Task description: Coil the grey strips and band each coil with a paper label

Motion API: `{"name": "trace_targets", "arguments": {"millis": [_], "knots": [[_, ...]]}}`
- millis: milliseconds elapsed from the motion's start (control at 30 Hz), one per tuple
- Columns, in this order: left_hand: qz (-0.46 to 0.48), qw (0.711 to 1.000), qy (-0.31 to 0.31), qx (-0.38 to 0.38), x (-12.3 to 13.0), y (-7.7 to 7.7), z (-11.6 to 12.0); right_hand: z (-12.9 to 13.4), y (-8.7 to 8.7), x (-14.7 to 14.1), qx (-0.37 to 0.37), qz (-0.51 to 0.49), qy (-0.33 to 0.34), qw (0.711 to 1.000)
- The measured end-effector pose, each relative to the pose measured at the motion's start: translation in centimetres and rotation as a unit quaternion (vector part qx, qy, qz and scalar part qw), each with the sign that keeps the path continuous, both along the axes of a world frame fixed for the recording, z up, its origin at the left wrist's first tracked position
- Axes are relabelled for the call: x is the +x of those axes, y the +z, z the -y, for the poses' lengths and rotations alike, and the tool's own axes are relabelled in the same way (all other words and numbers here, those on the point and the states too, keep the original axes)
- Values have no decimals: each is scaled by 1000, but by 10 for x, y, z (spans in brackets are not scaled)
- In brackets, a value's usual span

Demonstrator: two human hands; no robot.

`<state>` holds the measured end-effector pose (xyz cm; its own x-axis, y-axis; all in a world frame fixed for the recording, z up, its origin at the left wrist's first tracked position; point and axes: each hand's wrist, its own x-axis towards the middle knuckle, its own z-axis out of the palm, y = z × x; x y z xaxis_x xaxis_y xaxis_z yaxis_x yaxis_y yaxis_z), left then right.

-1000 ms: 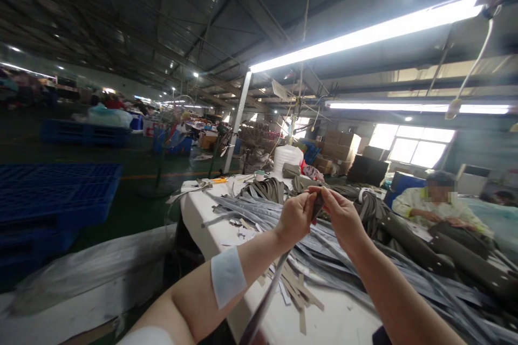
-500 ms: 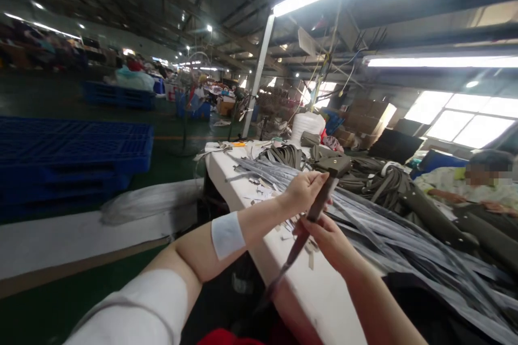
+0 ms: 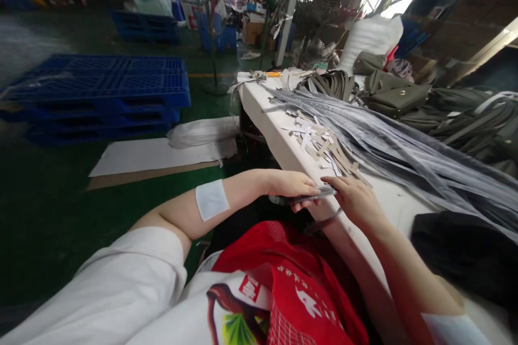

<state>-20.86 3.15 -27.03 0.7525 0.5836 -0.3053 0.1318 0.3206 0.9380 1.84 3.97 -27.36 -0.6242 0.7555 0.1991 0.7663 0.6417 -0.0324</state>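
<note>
Over the near edge of the white table (image 3: 269,137), my left hand (image 3: 289,183) is closed around a dark strap (image 3: 327,191), fingers curled beneath it. My right hand (image 3: 360,199) pinches the same strap at its other side, thumb and fingertips close to the left fingers. Part of the strap hangs below my hands, and much of it is hidden by them. Just beyond lie white and olive scraps (image 3: 324,145) in a loose pile. Long grey strips (image 3: 372,132) run along the table to the right of the pile.
Olive bags (image 3: 399,98) and coiled straps (image 3: 332,83) are heaped at the table's far side, near a white foam roll (image 3: 372,40). Black cloth (image 3: 461,253) lies by my right forearm. Blue pallets (image 3: 117,86) and a white sheet (image 3: 157,159) rest on the floor to the left.
My view has tilted downward. Both hands have come down and closer to my body with the strap, which was held up slanting and now lies nearly level between them.
</note>
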Motion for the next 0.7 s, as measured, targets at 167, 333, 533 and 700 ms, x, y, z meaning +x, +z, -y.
{"name": "trace_targets", "arguments": {"millis": [167, 333, 533, 700], "knots": [[77, 986, -19, -143, -7, -20, 11, -3, -16, -1, -20, -51, 2, 999], [144, 952, -64, -264, -16, -50, 14, -5, -57, -9, -133, -185, -18, 974], [149, 907, -131, -371, -38, -108, 40, 34, -124, -30, -424, -327, -51, 843], [20, 914, -110, -390, -90, -160, 51, 70, -183, -30, -510, -229, -72, 826]]}}
